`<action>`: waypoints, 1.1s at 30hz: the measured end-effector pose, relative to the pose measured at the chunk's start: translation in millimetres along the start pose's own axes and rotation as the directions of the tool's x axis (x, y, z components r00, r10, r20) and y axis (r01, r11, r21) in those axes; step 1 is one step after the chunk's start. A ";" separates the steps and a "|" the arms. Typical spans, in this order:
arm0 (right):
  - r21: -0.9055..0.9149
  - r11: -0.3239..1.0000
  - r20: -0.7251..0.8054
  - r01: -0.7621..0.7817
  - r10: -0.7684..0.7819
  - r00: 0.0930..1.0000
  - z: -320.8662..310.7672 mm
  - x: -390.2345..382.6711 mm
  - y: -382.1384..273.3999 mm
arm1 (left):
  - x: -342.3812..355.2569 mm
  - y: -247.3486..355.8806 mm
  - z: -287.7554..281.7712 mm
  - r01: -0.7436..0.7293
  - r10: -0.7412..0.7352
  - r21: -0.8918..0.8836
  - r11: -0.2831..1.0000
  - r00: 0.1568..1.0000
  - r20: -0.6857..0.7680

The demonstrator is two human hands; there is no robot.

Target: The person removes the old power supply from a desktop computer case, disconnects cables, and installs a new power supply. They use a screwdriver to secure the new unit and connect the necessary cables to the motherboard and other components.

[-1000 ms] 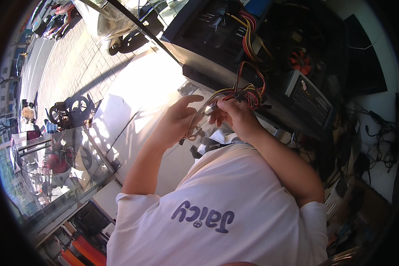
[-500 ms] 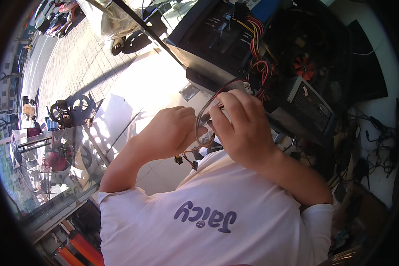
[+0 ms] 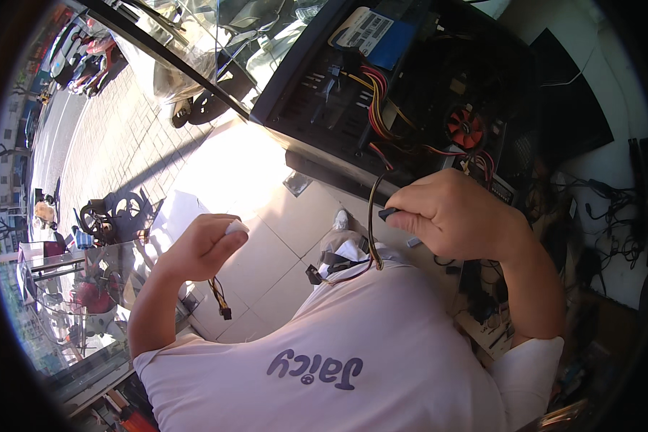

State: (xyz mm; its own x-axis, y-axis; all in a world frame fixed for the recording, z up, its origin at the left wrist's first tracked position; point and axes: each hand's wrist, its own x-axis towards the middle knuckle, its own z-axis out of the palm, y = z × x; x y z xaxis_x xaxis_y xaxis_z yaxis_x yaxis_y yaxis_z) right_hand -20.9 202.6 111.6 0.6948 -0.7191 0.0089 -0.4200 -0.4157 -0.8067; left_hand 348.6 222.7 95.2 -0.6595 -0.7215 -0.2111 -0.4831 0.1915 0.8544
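The right hand (image 3: pixel 457 216) grips a dark cable (image 3: pixel 371 216). At nine o'clock from it, the left hand (image 3: pixel 205 245) pinches a white connector (image 3: pixel 235 227).

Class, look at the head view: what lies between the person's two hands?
Between the left hand and right hand, the head view shows bare pale floor tiles and a thin dark cable.

Computer repair shop: opened computer case (image 3: pixel 410 93) upper centre, loose cables (image 3: pixel 612 216) at right, glass shopfront (image 3: pixel 194 29) facing paved street (image 3: pixel 101 151) upper left.
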 end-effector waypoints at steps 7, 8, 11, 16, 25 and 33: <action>-0.152 0.955 -0.376 0.256 -0.295 0.878 32.5 7.0 -51.6 | 42.3 62.4 11.5 -0.223 0.027 -0.485 0.845 0.925 -0.378; -0.029 0.960 -0.458 0.279 -0.260 0.850 37.9 3.3 -56.9 | 60.0 73.9 16.3 -0.305 0.104 -0.550 0.777 0.925 -0.366; 0.711 0.696 -0.074 -0.103 0.219 0.973 50.0 -9.9 -60.6 | 89.4 95.5 43.7 -0.312 0.153 -0.456 0.833 0.924 -0.352; 0.712 0.700 -0.546 0.052 0.506 0.668 16.9 -109.5 -47.0 | 103.3 94.3 55.9 -0.274 0.089 -0.577 0.769 0.940 -0.329; 0.639 0.274 -0.476 -0.719 0.875 -0.090 154.2 -378.2 146.1 | 91.1 59.5 106.6 0.222 -0.122 -0.696 0.683 0.974 0.191; 0.388 0.240 -0.794 -0.890 0.578 -0.190 143.0 -423.5 207.0 | 114.7 61.6 148.7 0.381 -0.046 -0.701 0.602 0.894 0.447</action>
State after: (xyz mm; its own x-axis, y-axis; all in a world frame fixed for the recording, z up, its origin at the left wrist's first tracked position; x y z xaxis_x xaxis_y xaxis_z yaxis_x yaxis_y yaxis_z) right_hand -318.6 500.7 -143.6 -0.8381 -0.5456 0.0014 -0.4929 0.7560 -0.4308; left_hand 157.5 250.8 53.0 -0.8246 -0.3561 -0.4397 -0.1384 -0.6265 0.7671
